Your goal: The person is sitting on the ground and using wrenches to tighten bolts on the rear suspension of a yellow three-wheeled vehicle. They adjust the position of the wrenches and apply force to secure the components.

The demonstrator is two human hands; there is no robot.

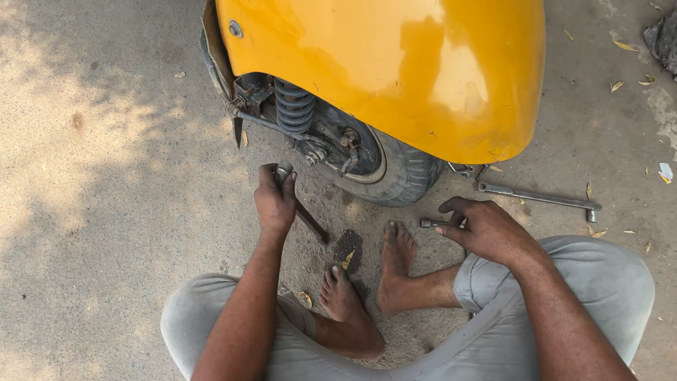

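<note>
A yellow vehicle fender covers a small black tyre with a coil spring and hub parts beside it. My left hand is closed on a long dark metal tool whose top end sits near the hub. My right hand grips a small metal socket piece just right of the tyre. I squat on the concrete with both bare feet in front of the wheel.
A long metal wrench lies on the ground right of the tyre. A dark oily patch marks the concrete by my feet. Dry leaves are scattered at right, and a dark crumpled object lies at the top right corner.
</note>
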